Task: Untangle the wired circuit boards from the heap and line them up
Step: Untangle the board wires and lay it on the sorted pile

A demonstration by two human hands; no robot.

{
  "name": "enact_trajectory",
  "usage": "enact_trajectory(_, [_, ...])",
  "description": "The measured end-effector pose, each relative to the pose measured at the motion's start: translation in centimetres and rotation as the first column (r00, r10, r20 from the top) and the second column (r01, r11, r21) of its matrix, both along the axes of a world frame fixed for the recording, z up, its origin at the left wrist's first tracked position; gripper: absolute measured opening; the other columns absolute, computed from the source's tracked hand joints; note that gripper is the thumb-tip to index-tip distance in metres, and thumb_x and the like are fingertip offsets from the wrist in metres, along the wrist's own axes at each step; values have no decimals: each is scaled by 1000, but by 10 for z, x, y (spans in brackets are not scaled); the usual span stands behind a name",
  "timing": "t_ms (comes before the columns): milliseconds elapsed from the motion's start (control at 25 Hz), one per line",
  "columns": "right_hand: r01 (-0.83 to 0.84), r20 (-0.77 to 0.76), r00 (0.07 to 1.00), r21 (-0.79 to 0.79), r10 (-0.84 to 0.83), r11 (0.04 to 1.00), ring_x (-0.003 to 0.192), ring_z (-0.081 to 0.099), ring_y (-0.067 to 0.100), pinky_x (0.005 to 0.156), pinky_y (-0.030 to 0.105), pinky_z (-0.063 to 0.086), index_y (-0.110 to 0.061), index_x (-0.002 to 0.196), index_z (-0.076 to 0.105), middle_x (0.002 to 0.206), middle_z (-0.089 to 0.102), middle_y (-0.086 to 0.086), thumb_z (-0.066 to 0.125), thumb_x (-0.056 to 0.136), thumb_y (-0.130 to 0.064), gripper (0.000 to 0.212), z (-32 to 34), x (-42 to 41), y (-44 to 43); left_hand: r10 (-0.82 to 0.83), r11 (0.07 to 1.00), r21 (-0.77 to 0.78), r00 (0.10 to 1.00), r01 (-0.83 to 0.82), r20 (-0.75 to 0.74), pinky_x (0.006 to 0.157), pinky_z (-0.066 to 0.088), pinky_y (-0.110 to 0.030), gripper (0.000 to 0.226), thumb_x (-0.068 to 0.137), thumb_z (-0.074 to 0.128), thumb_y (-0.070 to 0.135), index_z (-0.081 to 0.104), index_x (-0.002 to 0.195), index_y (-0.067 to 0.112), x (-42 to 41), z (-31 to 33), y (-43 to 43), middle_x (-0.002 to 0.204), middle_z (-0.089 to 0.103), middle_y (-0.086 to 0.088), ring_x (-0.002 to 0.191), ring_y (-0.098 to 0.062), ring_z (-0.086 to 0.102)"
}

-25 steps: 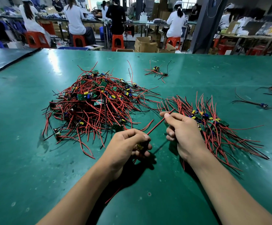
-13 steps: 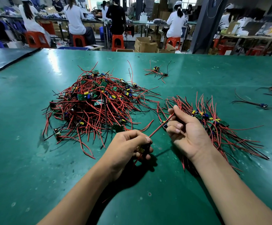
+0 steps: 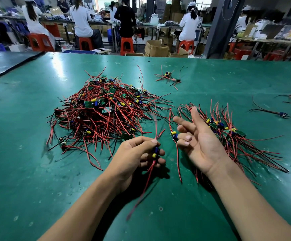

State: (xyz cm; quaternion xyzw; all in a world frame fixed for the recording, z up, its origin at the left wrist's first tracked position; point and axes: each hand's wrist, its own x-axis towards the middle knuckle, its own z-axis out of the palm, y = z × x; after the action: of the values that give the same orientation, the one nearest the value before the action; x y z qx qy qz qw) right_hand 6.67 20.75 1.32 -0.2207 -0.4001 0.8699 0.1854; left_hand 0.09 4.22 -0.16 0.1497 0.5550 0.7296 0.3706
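one wired board point(image 3: 155, 151) sits pinched in left hand point(image 3: 134, 153), right hand point(image 3: 198, 141) open beside.

Green table point(image 3: 37, 171); beyond it workers point(image 3: 81, 21) seated on red stools point(image 3: 186, 45), cardboard boxes point(image 3: 156, 47), dark pillar point(image 3: 222, 26).

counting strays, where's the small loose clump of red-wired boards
Head view: the small clump lies far centre on the green table, behind and right of the red-wire heap.

Bright overhead light, glare on green table point(image 3: 37, 80), soft shadows under hands, wide-angle edge bending, motion-blurred wire point(image 3: 141, 197)
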Motion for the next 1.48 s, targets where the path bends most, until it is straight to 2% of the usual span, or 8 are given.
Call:
enact_trajectory(200, [-72,118,993,374,29,925,45,43,7,41,20,35,-5,103,71,74,56,3,58,100,-25,24,-17,-2,-8,-12,982,189,997,-4,83,77,59,-33,25,83,63,15,66,104,2,-9,4,-3,104,73,-21,90,-29,74])
enact_trajectory(320, [-150,126,989,739,83,657,53,51,8,51,24,43,-13,102,74,77,66,1,68,93,-9,11,-22,2,-11,10,954,298,995,-39,96,79,60,-32,28,77,66,9,63,104,6,-11,9,-5,111,71,-20,97,-28,72])
enact_trajectory(400, [-189,127,980,847,156,498,64,58,7,62,24,46,-19,99,77,77,71,-2,78,85,-18,14,-24,2,-18,73,954,289,997,-76,21,73,58,-27,27,76,68,15,63,102,12,-11,10,-6,112,73,-12,93,-22,72])
enact_trajectory(640, [-123,-11,985,663,174,739,57,56,8,51,18,45,-24,100,77,80,72,0,82,74,-54,40,-17,3,-28,184,956,240,982,-170,-35,67,44,-26,29,75,71,21,65,104,19,-12,13,-10,109,74,-5,83,-12,67])
enact_trajectory(840, [-110,-136,979,291,155,950,41,45,9,42,20,38,-15,77,76,71,62,2,67,83,-37,24,-8,-3,-29,137,958,262,989,-119,-52,68,55,-22,36,69,74,12,72,105,19,-5,9,-7,110,73,-4,97,-22,71])
enact_trajectory(1000, [-324,-219,925,-32,309,946,40,39,5,38,17,32,-8,78,71,64,54,-1,64,85,-30,24,1,5,-18,42,960,276,999,-44,12,69,59,-26,35,78,65,8,70,112,16,-5,9,-5,107,74,-10,79,-23,73])
enact_trajectory(1200, [-440,-3,895,150,445,885,38,41,1,46,20,23,-14,78,67,62,56,-7,73,80,-29,17,-4,9,-18,-178,981,99,978,168,110,57,58,-28,29,80,66,38,75,91,14,1,11,-4,85,73,-12,62,-21,69])
enact_trajectory(1480, [-407,112,913,271,391,872,47,46,5,49,22,50,-12,89,70,69,62,-1,81,73,-32,29,-8,7,-18,-98,990,106,992,89,81,63,59,-30,14,66,80,21,73,77,15,0,-2,-3,91,73,-21,71,-26,73])
